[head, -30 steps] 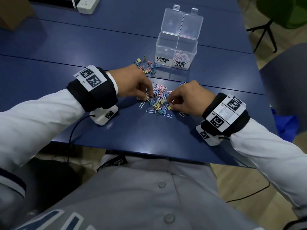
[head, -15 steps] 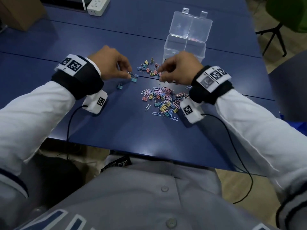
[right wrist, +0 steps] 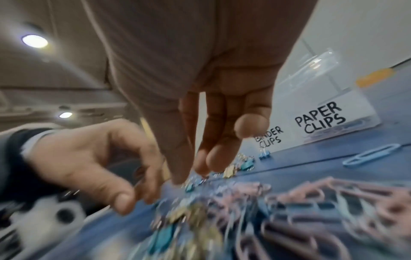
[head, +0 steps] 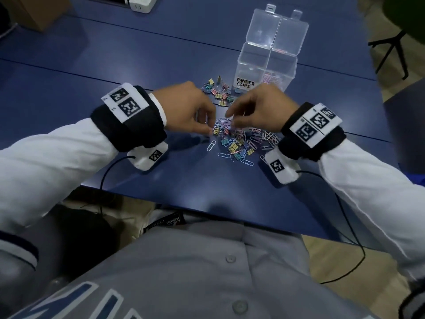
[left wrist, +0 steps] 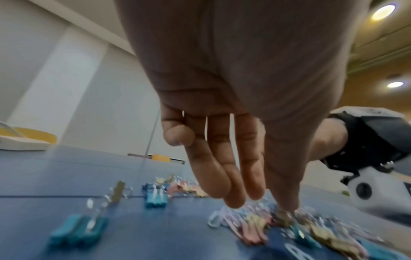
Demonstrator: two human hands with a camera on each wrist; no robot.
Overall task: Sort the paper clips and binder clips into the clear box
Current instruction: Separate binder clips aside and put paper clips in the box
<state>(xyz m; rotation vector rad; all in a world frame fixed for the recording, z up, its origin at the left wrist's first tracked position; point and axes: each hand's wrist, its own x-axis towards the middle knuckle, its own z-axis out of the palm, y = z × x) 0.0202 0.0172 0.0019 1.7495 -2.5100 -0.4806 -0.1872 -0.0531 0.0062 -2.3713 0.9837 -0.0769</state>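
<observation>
both hands back at the mixed pile, seemingly pinching clips.

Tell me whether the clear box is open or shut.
Open: both lids of the clear box stand tilted back, leaving the two compartments uncovered.

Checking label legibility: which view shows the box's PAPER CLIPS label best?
The right wrist view: the PAPER CLIPS label reads sharp and whole. In the head view the right hand hides it; only BINDER CLIPS shows. The left wrist view misses it.
</observation>
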